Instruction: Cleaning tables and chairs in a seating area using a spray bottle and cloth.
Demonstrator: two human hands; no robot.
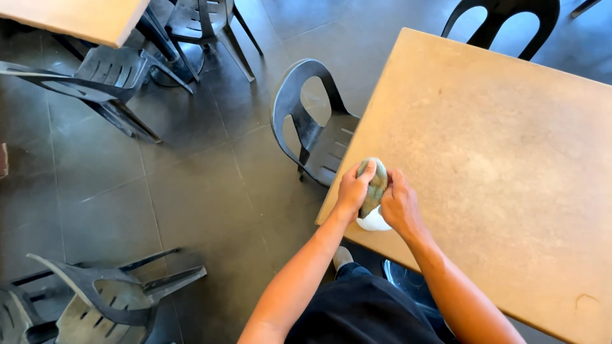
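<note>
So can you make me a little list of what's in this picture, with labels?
Place: room with dark floor tiles
Left hand: grips a bunched greenish cloth
Right hand: grips the same cloth from the other side
Under the cloth: something white, too hidden to name
Table: tan top, hands at its near edge
Nearest chair: dark plastic, beside the table
Other chairs: one tipped over at lower left

Bunched green cloth [374, 185] (over white object [373, 222])
</note>
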